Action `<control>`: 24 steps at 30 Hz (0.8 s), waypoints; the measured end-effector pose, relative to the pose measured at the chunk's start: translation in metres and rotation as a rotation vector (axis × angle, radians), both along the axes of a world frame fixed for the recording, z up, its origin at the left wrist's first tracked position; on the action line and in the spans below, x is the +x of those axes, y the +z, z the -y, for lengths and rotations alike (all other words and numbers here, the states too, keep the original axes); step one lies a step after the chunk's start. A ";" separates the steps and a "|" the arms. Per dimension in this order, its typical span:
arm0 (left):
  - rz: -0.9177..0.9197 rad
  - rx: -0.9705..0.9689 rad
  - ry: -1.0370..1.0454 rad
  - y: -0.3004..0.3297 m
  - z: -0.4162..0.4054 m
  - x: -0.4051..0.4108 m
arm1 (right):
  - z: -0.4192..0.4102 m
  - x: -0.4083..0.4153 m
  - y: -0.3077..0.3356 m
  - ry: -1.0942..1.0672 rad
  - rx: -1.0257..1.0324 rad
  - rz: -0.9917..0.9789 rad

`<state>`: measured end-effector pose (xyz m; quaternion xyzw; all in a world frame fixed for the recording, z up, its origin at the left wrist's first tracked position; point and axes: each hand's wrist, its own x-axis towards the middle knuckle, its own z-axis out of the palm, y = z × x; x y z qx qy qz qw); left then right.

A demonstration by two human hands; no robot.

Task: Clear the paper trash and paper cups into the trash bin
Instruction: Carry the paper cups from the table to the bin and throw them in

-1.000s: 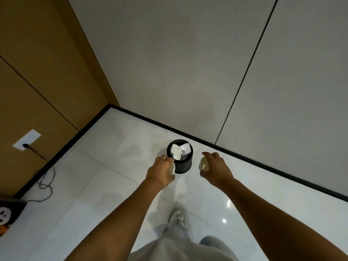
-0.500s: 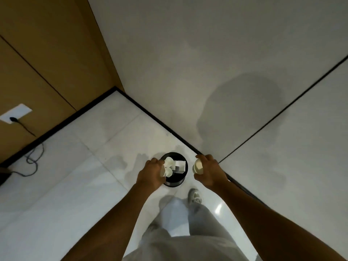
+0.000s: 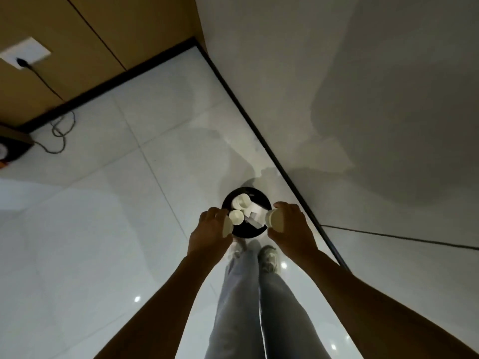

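I am now standing right over the trash bin [image 3: 262,201], where a second ago I was a step or two back from it with the bin well ahead on the floor [image 3: 108,229]. The view has swung down, and both arms have come in so that each hand hangs at the rim. My left hand [image 3: 210,233] has its grip curled round a paper cup [image 3: 228,226] at the bin's left edge; my right hand [image 3: 291,229] is clamped on a second paper cup [image 3: 274,220] at the right edge, its pale base turned toward me. Neither cup has been let go. Inside the bin I already see two cups [image 3: 242,201] and some crumpled paper [image 3: 255,216] (so it is partly filled, though how deep I cannot tell). I judge the carry is over and the drop is what remains: both cups sit over or just beside the opening, so loosening the fingers should land them inside. The left cup looks nearer the rim, so it could clip the edge.
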<state>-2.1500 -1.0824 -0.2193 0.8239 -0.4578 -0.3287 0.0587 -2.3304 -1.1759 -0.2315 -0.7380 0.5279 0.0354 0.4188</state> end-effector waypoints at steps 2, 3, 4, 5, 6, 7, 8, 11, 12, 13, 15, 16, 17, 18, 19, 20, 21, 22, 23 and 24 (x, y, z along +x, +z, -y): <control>0.002 -0.010 0.023 -0.039 0.008 0.001 | 0.010 0.012 -0.042 -0.023 0.006 0.005; 0.000 -0.017 0.037 -0.061 0.011 0.002 | 0.014 0.018 -0.065 -0.033 0.017 0.001; 0.006 -0.031 0.044 -0.082 0.014 0.002 | 0.017 0.023 -0.087 -0.038 0.024 0.002; 0.012 -0.047 0.043 -0.105 0.016 0.003 | 0.020 0.028 -0.110 -0.040 0.026 0.003; 0.014 -0.062 0.046 -0.127 0.018 0.003 | 0.022 0.032 -0.132 -0.042 0.028 0.001; 0.013 -0.078 0.055 -0.148 0.019 0.004 | 0.024 0.036 -0.155 -0.043 0.028 -0.001; 0.007 -0.090 0.066 -0.169 0.018 0.004 | 0.026 0.040 -0.177 -0.038 0.032 -0.004; -0.020 -0.097 0.112 -0.224 0.013 0.005 | 0.028 0.052 -0.237 -0.032 0.040 -0.018; -0.025 -0.096 0.126 -0.240 0.011 0.004 | 0.028 0.055 -0.255 -0.032 0.039 -0.021; -0.030 -0.099 0.140 -0.253 0.010 0.003 | 0.029 0.059 -0.271 -0.034 0.035 -0.021; -0.046 -0.102 0.161 -0.276 0.009 0.001 | 0.030 0.065 -0.297 -0.040 0.026 -0.011; -0.058 -0.098 0.165 -0.285 0.008 -0.001 | 0.030 0.067 -0.308 -0.047 0.023 -0.006; -0.064 -0.096 0.164 -0.291 0.006 -0.002 | 0.031 0.070 -0.317 -0.052 0.020 0.000; -0.066 -0.094 0.161 -0.298 0.005 -0.003 | 0.033 0.073 -0.327 -0.053 0.017 0.001; -0.066 -0.093 0.158 -0.303 0.004 -0.003 | 0.034 0.077 -0.336 -0.053 0.014 -0.002; -0.064 -0.096 0.155 -0.309 0.003 -0.003 | 0.035 0.081 -0.344 -0.050 0.009 -0.006; -0.063 -0.097 0.152 -0.314 0.001 -0.003 | 0.035 0.084 -0.352 -0.045 0.007 -0.011; -0.060 -0.092 0.149 -0.319 -0.001 -0.002 | 0.035 0.088 -0.359 -0.035 0.013 -0.017; -0.058 -0.082 0.144 -0.323 -0.002 -0.001 | 0.034 0.092 -0.366 -0.018 0.024 -0.023; -0.055 -0.073 0.138 -0.326 -0.004 0.000 | 0.033 0.095 -0.371 0.000 0.034 -0.035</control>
